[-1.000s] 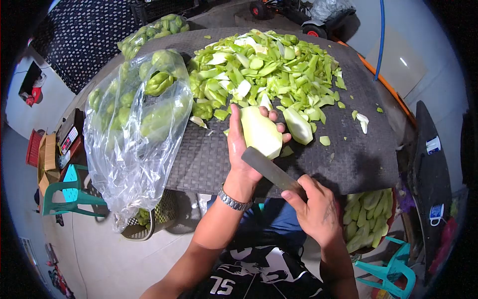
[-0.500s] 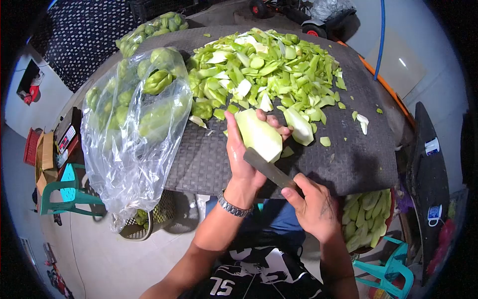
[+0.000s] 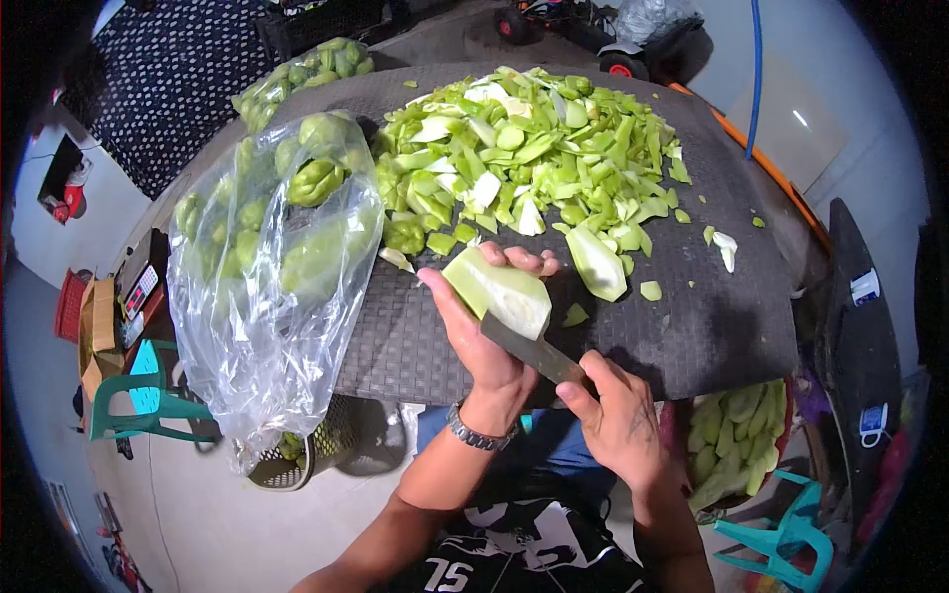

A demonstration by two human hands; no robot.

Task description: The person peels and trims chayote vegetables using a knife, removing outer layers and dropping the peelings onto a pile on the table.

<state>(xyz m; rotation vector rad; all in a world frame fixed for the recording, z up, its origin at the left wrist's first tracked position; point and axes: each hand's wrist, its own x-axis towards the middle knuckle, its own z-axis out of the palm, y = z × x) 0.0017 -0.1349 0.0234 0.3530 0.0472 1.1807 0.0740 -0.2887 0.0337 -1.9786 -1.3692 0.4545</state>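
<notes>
My left hand (image 3: 476, 341) is wrapped around a peeled, pale green chayote piece (image 3: 502, 292), whose cut face with a shallow hollow is turned up. In my right hand (image 3: 621, 420) is a knife (image 3: 531, 348) with a wide, dull grey blade. The blade lies against the lower edge of the chayote, and its handle is hidden in my fingers. Just beyond my left fingertips, a cut chayote piece (image 3: 597, 265) rests on the table. Behind it spreads a large heap of green peelings and trimmings (image 3: 534, 148).
A clear plastic bag of whole chayotes (image 3: 282, 326) lies on the left of the woven dark table (image 3: 395, 351) and hangs over its edge. Another bag (image 3: 306, 74) sits farther back. Below right stands a container of pale chayote pieces (image 3: 733, 435), near a teal chair (image 3: 786, 534).
The chayote has turned in my left hand, so its hollowed cut face now shows. The knife stays against its lower edge. The camera view has tilted slightly.
</notes>
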